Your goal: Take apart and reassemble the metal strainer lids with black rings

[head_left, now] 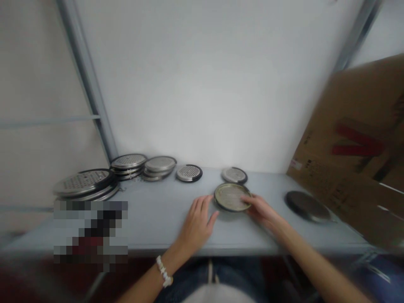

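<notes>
My right hand [258, 209] grips a round metal grille [232, 197] by its right edge, thumb on top and fingers underneath. This grille has a yellowish rim and a dull grey face, and is held slightly tilted above the table. At its left rim is my left hand [197, 219], open, with thumb apart from the fingers; whether the fingertips touch the rim I cannot tell. Just behind the held grille lies a small perforated grille [234, 174] with a part-black rim. Another small perforated grille [188, 172] lies further left.
Stacks of round grilles stand at the left: a near stack [86, 185], a back stack [129, 162] and a third stack [160, 165]. A dark round disc [307, 205] lies at the right, beside a large cardboard box [353, 155]. A pale wall [208, 84] rises behind the grey table [151, 219].
</notes>
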`<state>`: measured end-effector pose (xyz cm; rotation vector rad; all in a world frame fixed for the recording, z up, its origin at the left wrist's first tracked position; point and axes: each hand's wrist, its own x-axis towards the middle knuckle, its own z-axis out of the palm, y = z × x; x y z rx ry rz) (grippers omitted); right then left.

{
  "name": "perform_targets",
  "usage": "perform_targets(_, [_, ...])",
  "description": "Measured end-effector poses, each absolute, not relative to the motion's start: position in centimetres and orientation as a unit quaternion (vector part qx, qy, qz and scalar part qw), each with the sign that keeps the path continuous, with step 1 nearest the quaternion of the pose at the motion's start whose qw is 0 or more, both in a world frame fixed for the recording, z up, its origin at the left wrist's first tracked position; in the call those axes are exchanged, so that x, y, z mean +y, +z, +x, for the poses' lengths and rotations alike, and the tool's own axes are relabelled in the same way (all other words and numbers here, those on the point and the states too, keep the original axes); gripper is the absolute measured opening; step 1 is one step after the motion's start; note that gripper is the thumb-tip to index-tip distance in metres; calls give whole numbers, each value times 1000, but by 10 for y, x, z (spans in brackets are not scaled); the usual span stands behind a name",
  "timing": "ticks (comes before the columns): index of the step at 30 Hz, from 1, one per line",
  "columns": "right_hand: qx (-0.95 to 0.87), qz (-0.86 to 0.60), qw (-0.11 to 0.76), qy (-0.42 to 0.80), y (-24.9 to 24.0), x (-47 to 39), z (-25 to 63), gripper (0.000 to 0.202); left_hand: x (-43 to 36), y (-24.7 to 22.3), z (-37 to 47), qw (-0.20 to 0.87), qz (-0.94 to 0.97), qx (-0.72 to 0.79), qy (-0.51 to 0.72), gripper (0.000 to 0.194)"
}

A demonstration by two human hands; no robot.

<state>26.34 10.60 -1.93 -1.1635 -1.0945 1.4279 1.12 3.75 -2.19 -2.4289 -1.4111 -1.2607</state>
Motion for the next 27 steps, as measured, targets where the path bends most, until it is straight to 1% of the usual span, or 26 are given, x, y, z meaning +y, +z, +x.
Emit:
perform_targets(2, [-463, -457, 458, 605, -24, 104, 241, 25, 35, -20, 12, 33, -798, -453, -396, 40])
perform_targets(4, [-488, -448, 452, 598, -27, 105, 224, 28, 33, -19, 12, 37, -808, -452, -376, 39])
perform_targets(9, [-521, -471, 461, 542, -35, 116, 214, 35, 33, -20, 13, 40, -822, -463, -331, 15])
perform_targets(14, [-566, -513, 448, 465, -37, 123, 227, 35, 35, -20, 12, 30, -824, -458, -333, 5])
perform_targets(20, [-620, -534, 461, 344, -34, 123, 231, 37, 35, -20, 10, 6, -817, -446, -365, 11])
perform_targets(27, [-648, -524, 487, 260, -42, 109, 222, 24, 31, -19, 5, 5, -816, -429, -387, 16])
